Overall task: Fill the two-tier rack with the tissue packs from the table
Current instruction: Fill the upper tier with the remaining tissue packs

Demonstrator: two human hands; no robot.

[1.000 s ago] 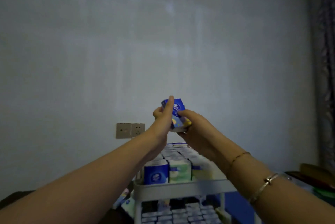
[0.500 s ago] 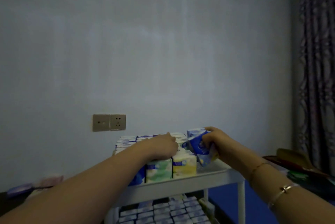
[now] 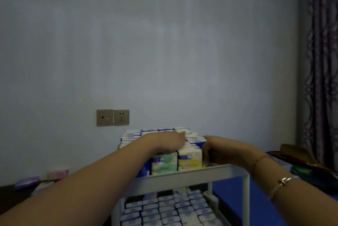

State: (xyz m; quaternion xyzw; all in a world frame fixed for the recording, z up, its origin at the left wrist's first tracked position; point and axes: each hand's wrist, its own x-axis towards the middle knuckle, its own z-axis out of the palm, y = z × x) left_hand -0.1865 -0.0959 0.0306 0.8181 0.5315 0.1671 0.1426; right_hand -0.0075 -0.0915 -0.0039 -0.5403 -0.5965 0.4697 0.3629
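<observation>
The white two-tier rack [image 3: 184, 178] stands in front of me. Its upper tier is packed with upright tissue packs, with a green pack [image 3: 164, 161] and a yellow pack [image 3: 190, 159] in the front row. My left hand [image 3: 169, 141] rests flat on top of these packs. My right hand [image 3: 211, 150] is at the right end of the tier. There it holds a blue tissue pack [image 3: 197, 142] down against the row, thumb on top and fingers along its side. The lower tier [image 3: 164, 207] is also full of packs.
Loose tissue packs, purple [image 3: 27, 182] and pink [image 3: 57, 173], lie on the dark table at the left. A wall socket [image 3: 112, 117] is behind the rack. A curtain [image 3: 323, 61] hangs at the right, with dark clutter [image 3: 301, 156] below it and a blue surface [image 3: 228, 198].
Both hands came down from holding the blue pack in the air. The right hand lowered it into the right end of the upper tier; the left hand moved onto the packs' tops.
</observation>
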